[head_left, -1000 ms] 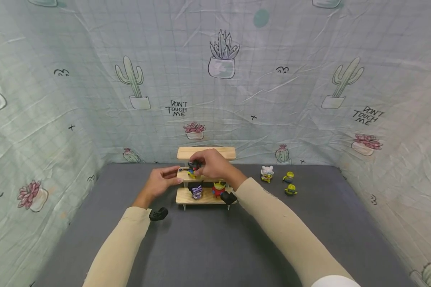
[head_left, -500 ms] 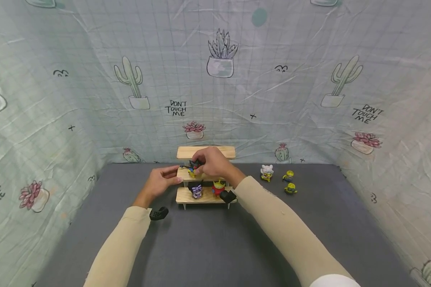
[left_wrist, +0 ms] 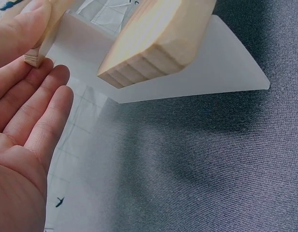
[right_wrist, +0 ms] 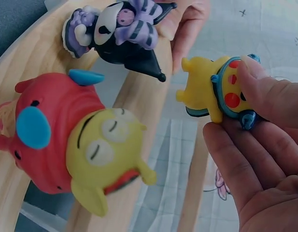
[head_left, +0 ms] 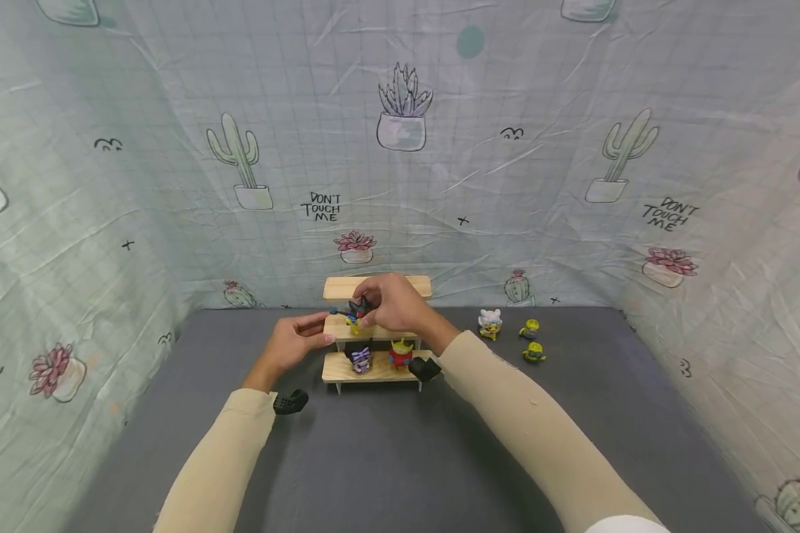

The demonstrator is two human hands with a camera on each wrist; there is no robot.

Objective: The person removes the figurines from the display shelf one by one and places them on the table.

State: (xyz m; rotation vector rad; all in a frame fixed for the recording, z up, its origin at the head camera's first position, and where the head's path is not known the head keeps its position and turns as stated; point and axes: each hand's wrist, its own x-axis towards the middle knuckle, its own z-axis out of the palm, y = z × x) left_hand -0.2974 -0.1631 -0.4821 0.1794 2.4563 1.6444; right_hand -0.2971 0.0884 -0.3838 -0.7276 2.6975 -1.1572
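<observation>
Arms [head_left: 527, 422] stretched forward; right hand [head_left: 398, 303] pinching; left hand [head_left: 295, 343] with fingers [left_wrist: 51, 116] extended, thumb [left_wrist: 23, 34] opposite.

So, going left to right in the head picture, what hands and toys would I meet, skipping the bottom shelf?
Left hand → held yellow toy → right hand → white-and-yellow toy → pair of small yellow toys.

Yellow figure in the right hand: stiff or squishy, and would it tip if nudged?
Probably stiff: the yellow figure shows no obvious dent where the right hand pinches it. Might tip if nudged once standing: its head looks big over stubby feet. Perhaps slightly slippery, as its blue parts look glossy.
</observation>
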